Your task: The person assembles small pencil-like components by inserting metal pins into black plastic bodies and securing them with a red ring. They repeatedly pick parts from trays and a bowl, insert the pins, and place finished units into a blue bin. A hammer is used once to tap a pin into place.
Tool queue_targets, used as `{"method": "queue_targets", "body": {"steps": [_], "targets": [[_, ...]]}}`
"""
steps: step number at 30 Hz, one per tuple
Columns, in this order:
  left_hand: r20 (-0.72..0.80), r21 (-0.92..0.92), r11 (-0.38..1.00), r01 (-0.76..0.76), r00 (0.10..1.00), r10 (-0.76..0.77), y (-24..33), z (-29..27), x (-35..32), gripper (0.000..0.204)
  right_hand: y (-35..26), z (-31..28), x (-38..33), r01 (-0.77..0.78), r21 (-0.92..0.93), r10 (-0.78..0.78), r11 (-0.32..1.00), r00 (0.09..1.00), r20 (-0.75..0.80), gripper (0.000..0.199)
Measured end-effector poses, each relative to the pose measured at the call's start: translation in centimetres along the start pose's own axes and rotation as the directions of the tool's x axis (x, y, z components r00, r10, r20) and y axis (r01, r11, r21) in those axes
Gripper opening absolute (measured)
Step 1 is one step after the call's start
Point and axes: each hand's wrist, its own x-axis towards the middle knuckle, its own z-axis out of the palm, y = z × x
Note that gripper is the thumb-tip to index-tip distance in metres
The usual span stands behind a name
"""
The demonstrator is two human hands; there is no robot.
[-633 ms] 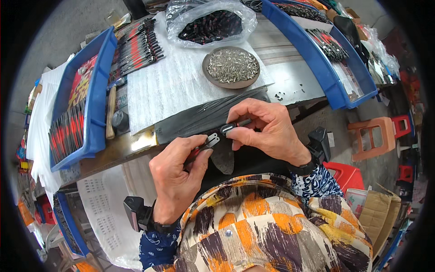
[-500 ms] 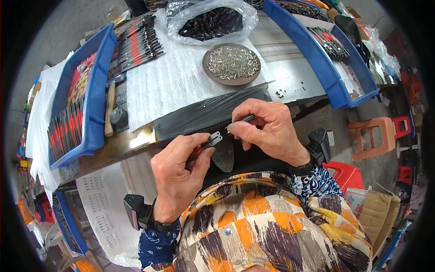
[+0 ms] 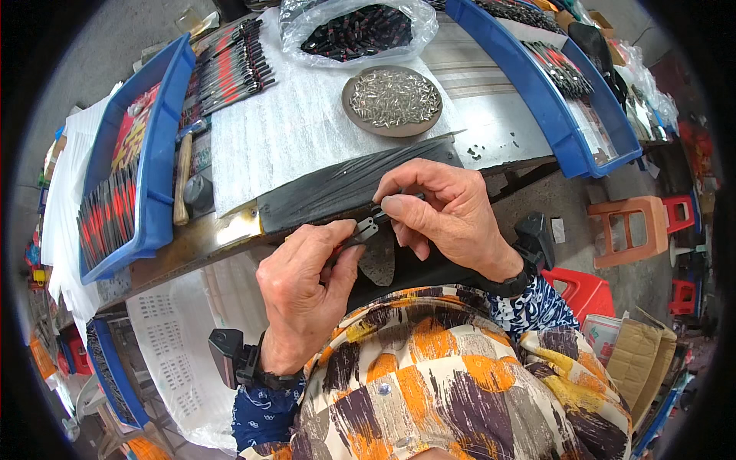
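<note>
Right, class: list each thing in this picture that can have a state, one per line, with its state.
left hand: closed around a small tool's handle.
right hand: fingers pinching the tool's far end.
small tool: held between both hands, above the dark mat's edge.
round dish: filled with small metal pieces.
clear bag: open, holding dark parts.
left blue tray: loaded with red-and-black tools.

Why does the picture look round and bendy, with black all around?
The head view comes from a fisheye lens: straight edges like the blue tray and the table edge curve toward the rim, and the corners stay black. Daylight is even and soft, with a little glare on the dish of metal pins. The left hand and right hand are sharp.
</note>
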Motion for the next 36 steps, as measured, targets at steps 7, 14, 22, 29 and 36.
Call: {"method": "queue_targets", "body": {"steps": [7, 14, 22, 29, 36], "targets": [[0.006, 0.007, 1.000, -0.019, 1.000, 0.019, -0.1, 0.0, -0.2, 0.022, 0.9, -0.2, 0.2, 0.024, -0.073, -0.024, 0.997, 1.000, -0.004, 0.016], [0.013, 0.008, 1.000, -0.013, 1.000, 0.013, -0.4, 0.2, -0.5, 0.024, 1.1, 0.4, -0.1, -0.062, 0.053, 0.064, 0.997, 0.997, -0.032, 0.014], [0.034, 0.001, 1.000, 0.005, 0.999, -0.005, -0.4, 0.7, -0.8, 0.024, 1.6, 0.4, -0.3, -0.060, 0.031, 0.059, 0.998, 0.998, 0.027, 0.014], [0.071, -0.022, 0.999, 0.033, 0.997, -0.032, -0.4, 1.2, -1.4, 0.022, 2.5, 0.3, -0.5, -0.130, 0.090, 0.117, 0.987, 0.984, 0.135, 0.012], [0.114, -0.041, 0.997, 0.070, 0.991, -0.065, -0.9, 1.4, -2.3, 0.022, 2.8, -0.9, -1.5, -0.079, -0.074, 0.094, 0.994, 0.967, 0.236, 0.015]]}}
